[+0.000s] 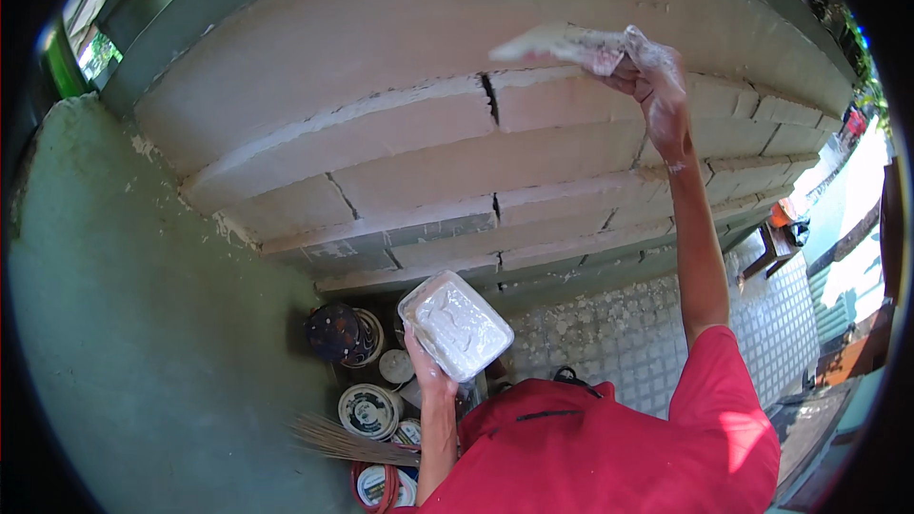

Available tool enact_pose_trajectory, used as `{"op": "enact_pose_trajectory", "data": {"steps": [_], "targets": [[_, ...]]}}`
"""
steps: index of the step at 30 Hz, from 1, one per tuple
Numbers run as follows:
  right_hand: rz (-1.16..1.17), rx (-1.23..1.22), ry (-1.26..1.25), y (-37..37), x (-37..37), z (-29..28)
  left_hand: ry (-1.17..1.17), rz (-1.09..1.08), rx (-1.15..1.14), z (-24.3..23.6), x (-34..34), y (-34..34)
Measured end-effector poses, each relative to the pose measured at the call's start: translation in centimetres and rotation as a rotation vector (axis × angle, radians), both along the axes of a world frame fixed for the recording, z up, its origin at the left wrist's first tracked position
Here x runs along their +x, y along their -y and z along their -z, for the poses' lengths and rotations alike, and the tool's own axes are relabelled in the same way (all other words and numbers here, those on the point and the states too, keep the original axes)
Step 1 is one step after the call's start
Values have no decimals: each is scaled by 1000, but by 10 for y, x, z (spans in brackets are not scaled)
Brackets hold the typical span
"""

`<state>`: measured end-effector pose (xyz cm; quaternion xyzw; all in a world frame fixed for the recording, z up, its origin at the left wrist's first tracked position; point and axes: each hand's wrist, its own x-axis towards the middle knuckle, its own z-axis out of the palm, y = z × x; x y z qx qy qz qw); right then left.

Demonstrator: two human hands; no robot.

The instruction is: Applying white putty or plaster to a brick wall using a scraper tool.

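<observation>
My left hand (pixel 430 369) grips the side of a white rectangular plastic tub (pixel 466 328), tilted at waist height. Wet white paste, marked with ridges, shows in the tub. High up against the wall, my right hand (pixel 650 73) is closed around a flat putty scraper (pixel 552 44) smeared with white. The scraper points left and is blurred toward its tip; I cannot tell whether it touches the wall. White paste coats my right fingers and wrist. Behind it stands the block wall (pixel 428 148), its upper band smooth and pale, with dark vertical gaps in the rows below.
Paint buckets (pixel 369 411) and a dark lidded can (pixel 333 331) crowd the corner at lower left. A stick broom (pixel 347 440) lies across them. The green wall (pixel 171 324) borders the left. Patterned floor tiles (pixel 609 324) and a wooden stool (pixel 771 252) are at right.
</observation>
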<state>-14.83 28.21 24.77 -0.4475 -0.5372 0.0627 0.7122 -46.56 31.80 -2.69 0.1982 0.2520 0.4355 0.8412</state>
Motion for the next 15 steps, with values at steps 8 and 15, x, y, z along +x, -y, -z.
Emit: {"op": "enact_pose_trajectory", "data": {"steps": [8,15], "targets": [[299,16,488,-42,1,1,12,36,31,-15,19,9],[399,148,715,-141,-11,-31,-4,-2,16,-10,22,25]]}}
